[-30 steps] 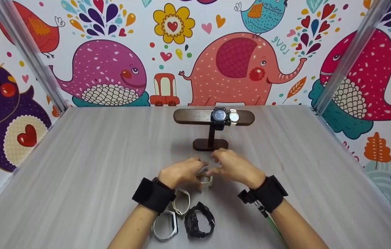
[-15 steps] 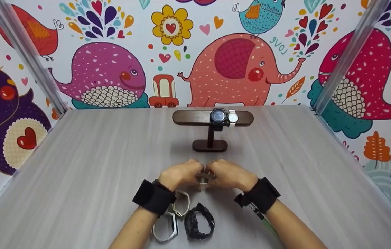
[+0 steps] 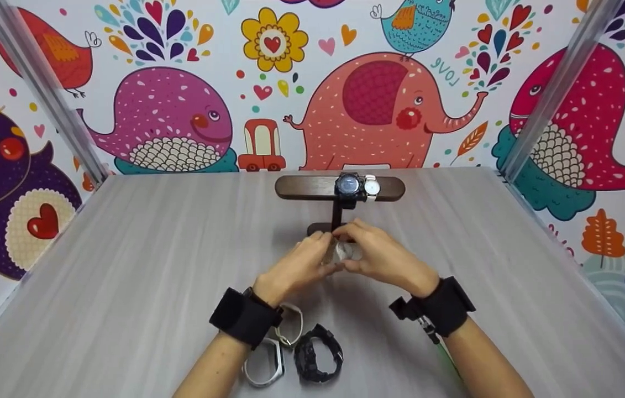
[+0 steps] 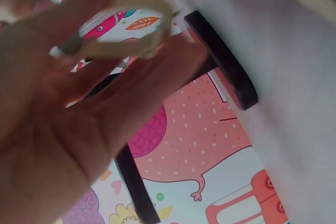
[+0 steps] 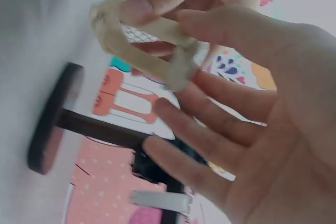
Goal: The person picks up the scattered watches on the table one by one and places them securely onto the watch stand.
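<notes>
While both our hands meet above the table (image 3: pixel 124 265), just in front of the base of the watch stand (image 3: pixel 340 188), they hold a pale beige watch (image 3: pixel 342 252) between them, lifted off the tabletop. Our left hand (image 3: pixel 295 268) pinches one side of its strap, and the left wrist view shows the band (image 4: pixel 121 24) looped over those fingers (image 4: pixel 152 85), which lie fairly straight under it while the thumb presses from above. Our right hand (image 3: pixel 384 257) takes the other side: the right wrist view shows the thumb and a fingertip clamped on the strap (image 5: pixel 142 51), with the remaining fingers (image 5: pixel 210 140) spread loosely below and holding nothing. That view is blurred, so we cannot tell whether the watch's clasp is fastened. Behind our hands the dark wooden stand carries two watches side by side on its crossbar, a black watch (image 3: pixel 348 185) and, touching it on the right, a white watch (image 3: pixel 372 187). Near our left wrist, close to the table's front edge, three more lie flat: a cream band (image 3: pixel 290 324), a white and grey band (image 3: pixel 264 362) just beside it, and a chunky dark watch (image 3: pixel 319 353) to their right. Black straps (image 3: pixel 246 316) wrap both our wrists, and bright cartoon wallpaper (image 3: pixel 168 119) with whales and an elephant closes the space behind.
</notes>
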Action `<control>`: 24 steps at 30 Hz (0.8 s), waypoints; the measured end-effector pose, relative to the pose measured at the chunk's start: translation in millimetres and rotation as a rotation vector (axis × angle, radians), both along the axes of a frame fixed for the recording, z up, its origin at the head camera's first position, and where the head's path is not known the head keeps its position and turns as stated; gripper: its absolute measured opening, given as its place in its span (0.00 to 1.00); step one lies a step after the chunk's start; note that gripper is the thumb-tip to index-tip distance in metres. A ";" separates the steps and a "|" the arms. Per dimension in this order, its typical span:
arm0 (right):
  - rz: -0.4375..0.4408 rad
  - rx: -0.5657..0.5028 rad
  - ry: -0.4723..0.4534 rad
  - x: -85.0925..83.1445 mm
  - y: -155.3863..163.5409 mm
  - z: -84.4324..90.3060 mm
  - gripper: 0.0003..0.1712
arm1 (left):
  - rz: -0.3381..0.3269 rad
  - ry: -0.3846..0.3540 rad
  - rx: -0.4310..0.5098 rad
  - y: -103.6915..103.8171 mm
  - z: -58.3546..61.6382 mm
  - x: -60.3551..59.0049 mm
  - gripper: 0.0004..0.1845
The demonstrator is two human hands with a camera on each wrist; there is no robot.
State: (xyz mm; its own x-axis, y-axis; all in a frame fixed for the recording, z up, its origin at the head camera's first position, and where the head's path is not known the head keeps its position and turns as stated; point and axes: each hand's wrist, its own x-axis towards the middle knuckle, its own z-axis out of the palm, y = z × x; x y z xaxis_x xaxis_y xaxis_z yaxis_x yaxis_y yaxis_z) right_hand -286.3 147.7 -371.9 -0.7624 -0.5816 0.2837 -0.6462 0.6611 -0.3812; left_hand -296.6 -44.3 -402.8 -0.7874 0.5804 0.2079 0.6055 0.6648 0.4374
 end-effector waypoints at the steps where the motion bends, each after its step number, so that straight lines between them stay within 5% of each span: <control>1: 0.005 -0.027 0.022 1.1 1.4 2.9 0.28 | -0.007 0.014 0.041 0.3 1.2 0.2 0.24; 12: 0.105 -0.241 0.315 10.8 5.8 23.0 0.31 | -0.059 0.178 0.380 3.5 19.6 7.3 0.19; 24: 0.187 -0.297 0.444 17.7 11.2 32.9 0.32 | -0.053 0.271 0.515 2.1 36.9 20.1 0.21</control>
State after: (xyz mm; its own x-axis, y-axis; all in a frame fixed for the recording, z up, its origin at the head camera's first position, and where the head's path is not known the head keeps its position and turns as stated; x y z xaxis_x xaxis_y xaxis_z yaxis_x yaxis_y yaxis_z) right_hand -268.6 159.0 -339.0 -0.4246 -0.5412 0.7258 -0.8826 0.4261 -0.1986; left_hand -276.5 -42.2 -365.9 -0.6396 0.3882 0.6635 0.7673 0.3733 0.5214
